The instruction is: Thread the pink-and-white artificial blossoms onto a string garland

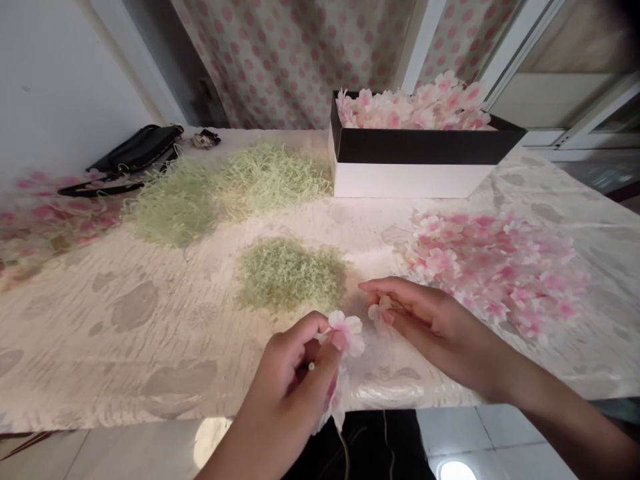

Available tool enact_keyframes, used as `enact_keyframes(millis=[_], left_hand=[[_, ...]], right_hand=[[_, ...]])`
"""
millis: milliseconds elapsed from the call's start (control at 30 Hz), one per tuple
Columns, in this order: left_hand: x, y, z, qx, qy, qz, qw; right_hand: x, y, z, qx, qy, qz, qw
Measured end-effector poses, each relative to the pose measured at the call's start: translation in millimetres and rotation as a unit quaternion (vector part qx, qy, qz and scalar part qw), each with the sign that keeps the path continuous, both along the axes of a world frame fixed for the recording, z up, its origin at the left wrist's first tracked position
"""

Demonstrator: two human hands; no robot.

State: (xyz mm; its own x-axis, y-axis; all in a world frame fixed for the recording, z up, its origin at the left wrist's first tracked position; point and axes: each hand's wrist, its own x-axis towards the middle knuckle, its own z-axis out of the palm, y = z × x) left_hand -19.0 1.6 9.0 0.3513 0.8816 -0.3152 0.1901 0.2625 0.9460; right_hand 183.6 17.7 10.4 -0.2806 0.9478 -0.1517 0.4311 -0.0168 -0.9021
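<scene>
Both hands are at work low over the front part of the table [185,333], near each other but apart. Pinched between thumb and index finger, a white flower with a pink centre [347,332] sits in the left hand [283,370]; more petals [334,400] hang below that grip, and 1 small pale green tip [311,366] shows between the fingers. Just beside it, the right hand [437,323] holds a pale blossom [380,309] between thumb and curled fingers, its index finger stretched out.

Beyond the hands lies a low green clump [293,275], with 2 looser heaps of green strands [173,200] farther back on the left. To the right spreads a pile of pink and white blossoms [500,267]. Behind it stands a black and white box [415,179], with more blossoms [415,110] rising above its rim. At far left are a black bag [137,150] and blurred pink flowers [50,217].
</scene>
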Motion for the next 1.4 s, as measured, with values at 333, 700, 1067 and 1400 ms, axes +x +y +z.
enact_keyframes(millis=[333, 700, 1067, 1400], left_hand=[[-3, -2, -1.2, -0.004, -0.005, 0.011, 1.000], [-4, -3, 3.3, 0.060, 0.036, 0.014, 0.997], [-1, -7, 1.6, 0.270, 0.037, 0.096, 0.957], [-10, -22, 2.3, -0.007, -0.012, 0.053, 0.999]], right_hand=[[2, 4, -1.8, 0.001, 0.010, 0.010, 1.000], [-1, 9, 7.3, 0.043, -0.016, -0.041, 0.998], [-10, -8, 20.9, -0.143, 0.230, 0.044, 0.962], [-31, -32, 21.2, -0.014, 0.096, -0.013, 0.995]])
